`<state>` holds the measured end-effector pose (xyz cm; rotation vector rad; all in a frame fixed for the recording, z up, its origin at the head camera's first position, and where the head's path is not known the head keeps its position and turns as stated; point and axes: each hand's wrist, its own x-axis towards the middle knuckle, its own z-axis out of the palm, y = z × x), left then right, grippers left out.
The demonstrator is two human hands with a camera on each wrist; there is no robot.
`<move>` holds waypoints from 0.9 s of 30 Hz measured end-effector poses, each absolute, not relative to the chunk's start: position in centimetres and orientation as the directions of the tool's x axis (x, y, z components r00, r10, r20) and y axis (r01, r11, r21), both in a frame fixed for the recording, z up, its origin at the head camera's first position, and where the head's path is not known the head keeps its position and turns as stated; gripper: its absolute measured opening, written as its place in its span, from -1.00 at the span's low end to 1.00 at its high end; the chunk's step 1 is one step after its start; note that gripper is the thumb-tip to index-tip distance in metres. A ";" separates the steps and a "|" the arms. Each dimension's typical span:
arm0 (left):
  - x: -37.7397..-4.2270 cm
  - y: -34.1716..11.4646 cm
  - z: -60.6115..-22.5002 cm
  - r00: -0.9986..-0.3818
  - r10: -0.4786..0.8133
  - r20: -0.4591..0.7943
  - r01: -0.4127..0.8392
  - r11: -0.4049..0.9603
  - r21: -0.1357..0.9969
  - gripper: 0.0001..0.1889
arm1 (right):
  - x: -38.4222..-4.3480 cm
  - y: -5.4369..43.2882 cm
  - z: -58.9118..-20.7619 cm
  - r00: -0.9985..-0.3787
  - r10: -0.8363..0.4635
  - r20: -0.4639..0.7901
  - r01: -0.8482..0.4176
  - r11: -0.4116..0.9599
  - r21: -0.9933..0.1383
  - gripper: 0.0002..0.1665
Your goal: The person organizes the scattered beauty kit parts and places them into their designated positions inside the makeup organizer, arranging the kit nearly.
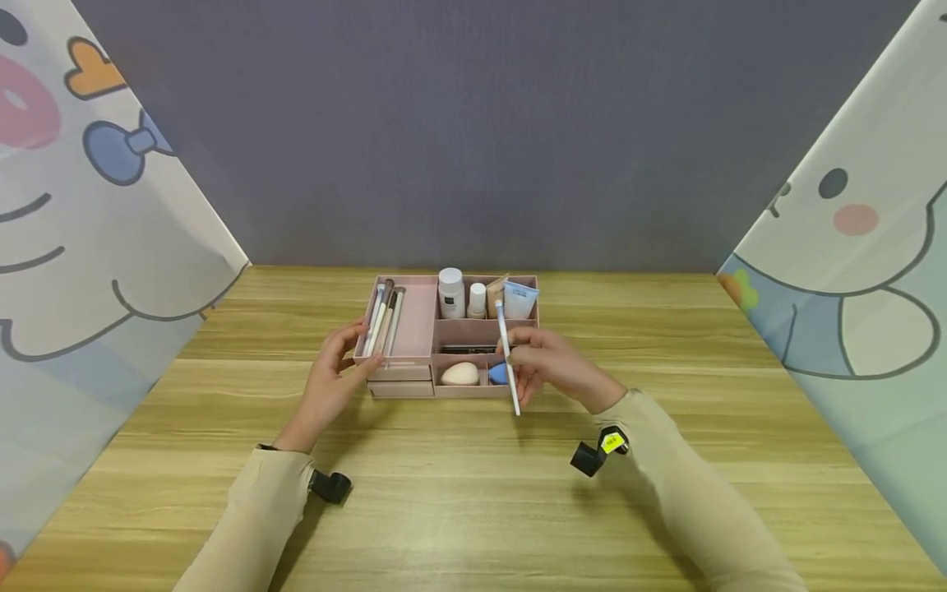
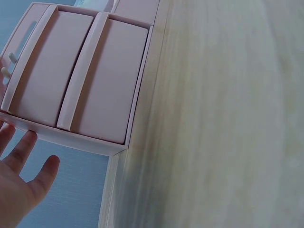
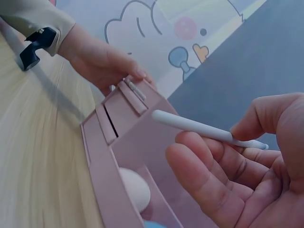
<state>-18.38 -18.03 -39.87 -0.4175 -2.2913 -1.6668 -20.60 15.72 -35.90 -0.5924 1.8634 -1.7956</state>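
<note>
A pink makeup organizer (image 1: 399,372) stands on the table. My left hand (image 1: 336,370) holds its left front corner, the thumb at the front edge and the fingers along the side; in the left wrist view some fingers (image 2: 21,149) are spread against that side. Between thumb and fingers, my right hand (image 1: 543,359) pinches a slim white makeup brush (image 1: 507,349) over the organizer's right part. The brush's handle end (image 3: 164,118) points away from the palm in the right wrist view. Several makeup brushes (image 1: 382,321) lean in the organizer's left tray.
In the back compartments stand a white bottle (image 1: 451,294), a smaller white bottle (image 1: 477,301) and a pale blue tube (image 1: 520,301). A cream makeup sponge (image 1: 460,374) and a blue sponge (image 1: 498,374) sit in front. Two drawers (image 2: 107,80) face the front. A grey wall (image 1: 473,148) rises behind.
</note>
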 end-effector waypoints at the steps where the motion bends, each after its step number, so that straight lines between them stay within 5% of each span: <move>1: -18.4 -18.0 -39.9 -0.921 0.070 0.384 0.387 0.294 0.874 -0.50 | -20.7 15.5 -35.8 -0.787 -0.615 -0.040 0.017 0.044 -0.999 -0.76; 27: -18.4 -18.1 -39.9 -0.922 0.069 0.382 0.384 0.308 0.871 -0.51 | -22.5 8.9 -33.3 -0.771 -0.636 -0.028 0.006 0.037 -0.999 -0.56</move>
